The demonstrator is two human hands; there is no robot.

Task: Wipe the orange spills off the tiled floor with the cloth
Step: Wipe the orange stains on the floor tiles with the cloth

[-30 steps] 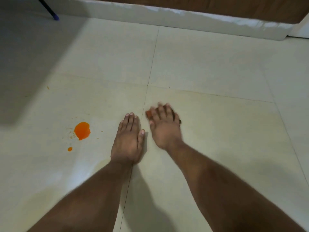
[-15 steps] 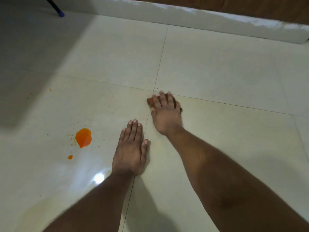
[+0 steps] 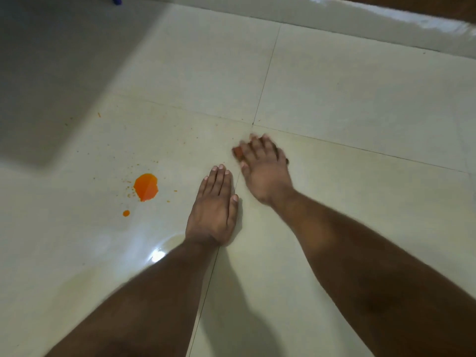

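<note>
Bare left hand (image 3: 212, 212) and bare right hand (image 3: 265, 173), both on uncovered forearms as far as the frame's lower edge. Short, trimmed nails plainly seen on left fingers and thumb. Fine hair along right forearm (image 3: 360, 253); left forearm (image 3: 154, 292) smooth-looking, slightly soft in focus. Right hand smeared by blur, nails barely made out.
</note>
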